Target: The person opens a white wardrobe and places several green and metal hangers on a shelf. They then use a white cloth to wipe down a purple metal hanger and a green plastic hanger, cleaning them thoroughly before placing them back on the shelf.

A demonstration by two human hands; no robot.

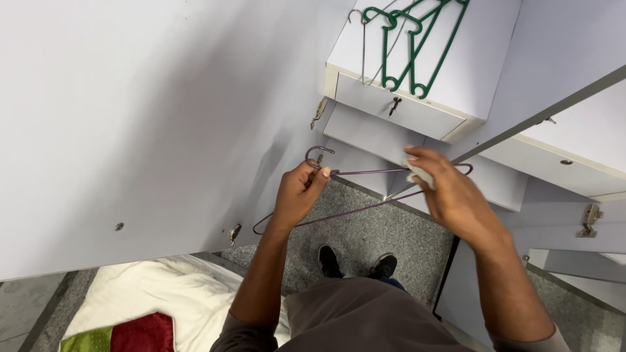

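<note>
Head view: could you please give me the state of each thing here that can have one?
Purple hanger: held level by both hands.
Left hand: gripping it below the hook.
Right hand: pressing a white cloth to its upper bar.
Green hangers: lying flat on the drawer unit.
Drawer: shut, key in lock.
Cupboard door: open.

Both forearms extended forward, left hand pinched shut at thumb and forefinger, right hand curled, fingers bent, slightly farther.
</note>
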